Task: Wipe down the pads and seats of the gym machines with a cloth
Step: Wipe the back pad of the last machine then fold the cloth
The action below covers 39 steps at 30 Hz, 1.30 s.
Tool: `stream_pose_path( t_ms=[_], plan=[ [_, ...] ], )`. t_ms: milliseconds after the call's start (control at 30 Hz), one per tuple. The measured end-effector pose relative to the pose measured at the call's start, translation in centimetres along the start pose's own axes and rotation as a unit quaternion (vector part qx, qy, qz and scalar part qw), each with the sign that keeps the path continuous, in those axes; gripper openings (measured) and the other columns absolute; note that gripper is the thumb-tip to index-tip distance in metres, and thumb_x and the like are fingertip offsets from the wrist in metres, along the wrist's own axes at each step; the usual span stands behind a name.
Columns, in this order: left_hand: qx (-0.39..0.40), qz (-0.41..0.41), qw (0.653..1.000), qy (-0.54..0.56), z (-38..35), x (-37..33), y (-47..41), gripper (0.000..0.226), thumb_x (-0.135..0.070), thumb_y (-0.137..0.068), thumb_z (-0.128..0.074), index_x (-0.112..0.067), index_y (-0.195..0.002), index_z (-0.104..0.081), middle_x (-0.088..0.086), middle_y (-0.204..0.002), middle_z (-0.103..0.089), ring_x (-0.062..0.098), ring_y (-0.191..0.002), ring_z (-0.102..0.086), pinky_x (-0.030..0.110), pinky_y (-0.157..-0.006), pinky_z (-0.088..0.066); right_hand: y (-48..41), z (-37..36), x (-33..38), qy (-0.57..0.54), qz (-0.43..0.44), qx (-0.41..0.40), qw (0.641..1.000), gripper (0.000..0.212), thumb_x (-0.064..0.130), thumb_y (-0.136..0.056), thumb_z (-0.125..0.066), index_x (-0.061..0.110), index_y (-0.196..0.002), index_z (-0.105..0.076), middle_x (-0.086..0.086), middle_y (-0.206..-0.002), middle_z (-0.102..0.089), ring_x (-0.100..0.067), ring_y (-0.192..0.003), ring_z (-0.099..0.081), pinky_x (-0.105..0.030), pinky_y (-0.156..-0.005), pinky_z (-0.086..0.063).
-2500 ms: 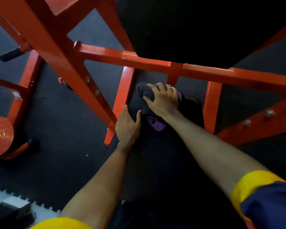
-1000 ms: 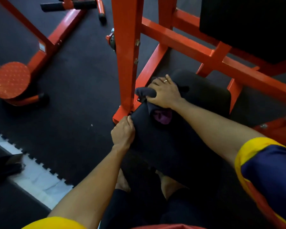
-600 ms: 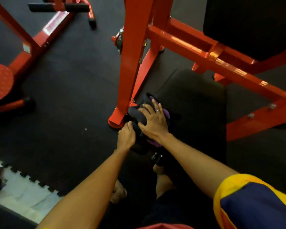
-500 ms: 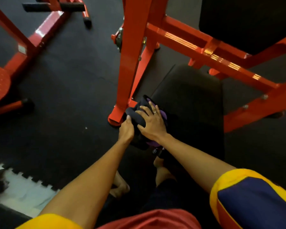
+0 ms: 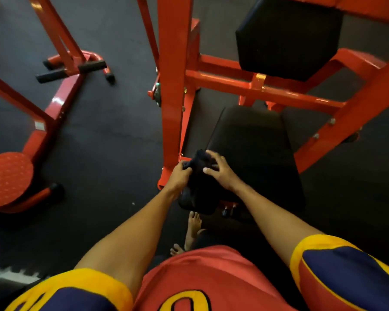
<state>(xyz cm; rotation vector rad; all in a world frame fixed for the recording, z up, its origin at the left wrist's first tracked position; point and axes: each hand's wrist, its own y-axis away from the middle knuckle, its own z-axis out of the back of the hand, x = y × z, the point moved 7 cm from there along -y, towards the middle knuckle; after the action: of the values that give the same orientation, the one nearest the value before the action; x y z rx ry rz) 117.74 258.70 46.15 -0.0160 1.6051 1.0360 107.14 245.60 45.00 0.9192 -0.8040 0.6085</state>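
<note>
Cloth [image 5: 197, 179]: centre of the frame, at the near left corner of the seat [image 5: 252, 142], held between both hands.
Cloth axis: the long axis runs up and down the frame. The upper end is bunched between the hands, and the lower end hangs over the seat's near edge, pointing to the bottom of the frame.
Cloth appearance: dark, nearly black, crumpled into a thick fold. It is hard to tell apart from the black seat behind it.
Left hand [image 5: 177, 176]: fingers curled round the cloth's upper left part, clamped on it.
Right hand [image 5: 221, 176]: fingers bent and spread over the cloth's upper right part, thumb pressed against it, so it grips the cloth.
Seat axis: runs from lower centre to upper centre of the frame. The seat is black, flat and wider at the near end.
Seat edges: the left edge is just beside the foot of the red post [image 5: 173, 86]. The far edge lies below the red crossbar [image 5: 222, 78]. The right edge is near a slanted red beam [image 5: 346, 122].
Upper pad [image 5: 288, 37]: a black block at upper right, above the crossbar and apart from the seat.
Open room: a broad stretch of dark floor [image 5: 103, 142] lies left of the post, between it and a second red machine [image 5: 61, 104] with a round red plate [image 5: 7, 176] at lower left.
Feet [image 5: 193, 223]: bare, on the floor just below the seat's near edge.
</note>
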Motion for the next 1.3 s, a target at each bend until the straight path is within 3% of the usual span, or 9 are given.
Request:
stream_pose_path(
  t_ms=[100,200,333,567,767,967,1100,1200,1300],
  plan=[
    [0.031,-0.037,0.997,-0.053,0.6,-2.7,-0.6,0.028,0.01,-0.088,-0.042,-0.014,-0.098,-0.053,0.001,-0.083,-0.053,0.011,-0.073,-0.048,0.022,-0.059,-0.041,-2.4,1.4,0.8,-0.094,-0.08,0.048,0.991,0.1,0.024,-0.077,-0.085,0.04,-0.156,-0.025,-0.011,-0.153,-0.041,-0.03,-0.133,-0.053,-0.049,-0.111,-0.046],
    [0.056,-0.081,0.99,-0.104,1.9,-5.6,-1.8,0.041,0.015,-0.082,-0.041,-0.019,-0.101,-0.056,-0.001,-0.091,-0.057,0.014,-0.084,-0.055,0.023,-0.066,-0.045,-3.5,2.4,3.0,-0.101,-0.09,0.076,0.988,0.072,0.022,-0.082,-0.083,0.029,-0.144,-0.048,-0.006,-0.139,-0.06,-0.024,-0.123,-0.061,-0.045,-0.105,-0.051],
    [0.089,-0.165,0.969,-0.159,3.6,-11.4,-4.5,0.061,0.019,-0.072,-0.043,-0.003,-0.127,-0.057,-0.001,-0.113,-0.059,0.008,-0.104,-0.057,0.021,-0.093,-0.05,-5.2,5.4,6.3,-0.133,-0.053,-0.024,0.989,0.042,0.007,-0.083,-0.08,0.012,-0.123,-0.065,-0.001,-0.109,-0.072,-0.016,-0.101,-0.068,-0.023,-0.083,-0.056],
    [0.153,-0.27,0.91,-0.275,4.8,-19.5,-11.2,0.043,-0.002,-0.06,-0.051,-0.001,-0.1,-0.066,0.009,-0.095,-0.061,0.019,-0.089,-0.056,0.012,-0.07,-0.043,-7.9,7.3,9.3,-0.142,-0.04,-0.137,0.98,0.03,-0.005,-0.08,-0.077,0.021,-0.084,-0.061,0.004,-0.08,-0.064,-0.006,-0.076,-0.06,-0.021,-0.068,-0.048],
    [0.266,-0.31,0.846,-0.343,4.9,-25.5,-12.9,0.042,-0.012,-0.054,-0.061,-0.013,-0.096,-0.06,0.008,-0.094,-0.061,0.015,-0.084,-0.054,0.022,-0.069,-0.045,-8.0,7.5,13.0,-0.195,-0.04,-0.257,0.946,0.035,-0.007,-0.077,-0.078,0.016,-0.098,-0.06,-0.005,-0.093,-0.065,-0.016,-0.09,-0.062,-0.03,-0.076,-0.049],
    [0.318,-0.394,0.781,-0.367,6.1,-33.1,-11.9,0.033,0.012,-0.064,-0.064,-0.01,-0.088,-0.06,0.009,-0.09,-0.06,-0.011,-0.067,-0.052,0.007,-0.066,-0.039,-6.8,7.5,19.6,-0.22,-0.037,-0.33,0.917,0.035,-0.004,-0.079,-0.078,0.022,-0.1,-0.067,0.005,-0.092,-0.071,-0.01,-0.088,-0.066,-0.03,-0.075,-0.048],
    [0.321,-0.458,0.749,-0.356,6.8,-38.2,-10.2,0.036,0.004,-0.057,-0.061,-0.026,-0.075,-0.055,0.012,-0.085,-0.063,0.001,-0.074,-0.055,0.025,-0.07,-0.044,-5.2,8.1,24.4,-0.224,-0.023,-0.367,0.902,0.047,-0.002,-0.08,-0.077,0.011,-0.124,-0.066,0.0,-0.099,-0.068,-0.009,-0.089,-0.063,-0.022,-0.064,-0.045],
    [0.316,-0.476,0.736,-0.363,6.3,-42.3,-9.1,0.04,0.02,-0.064,-0.065,-0.016,-0.081,-0.059,0.001,-0.079,-0.059,-0.006,-0.064,-0.051,0.015,-0.061,-0.041,-3.7,10.2,27.4,-0.218,-0.023,-0.42,0.881,0.036,-0.001,-0.079,-0.079,0.009,-0.112,-0.069,-0.001,-0.087,-0.067,-0.01,-0.076,-0.06,-0.018,-0.054,-0.043],
    [0.296,-0.496,0.733,-0.359,6.0,-46.5,-8.0,0.041,0.022,-0.067,-0.069,-0.011,-0.09,-0.065,-0.004,-0.077,-0.059,0.008,-0.071,-0.052,0.011,-0.062,-0.041,-2.3,12.7,30.6,-0.188,-0.01,-0.468,0.863,0.026,-0.004,-0.079,-0.08,0.012,-0.089,-0.063,0.003,-0.072,-0.06,-0.001,-0.052,-0.052,-0.014,-0.046,-0.037]
  ],
)
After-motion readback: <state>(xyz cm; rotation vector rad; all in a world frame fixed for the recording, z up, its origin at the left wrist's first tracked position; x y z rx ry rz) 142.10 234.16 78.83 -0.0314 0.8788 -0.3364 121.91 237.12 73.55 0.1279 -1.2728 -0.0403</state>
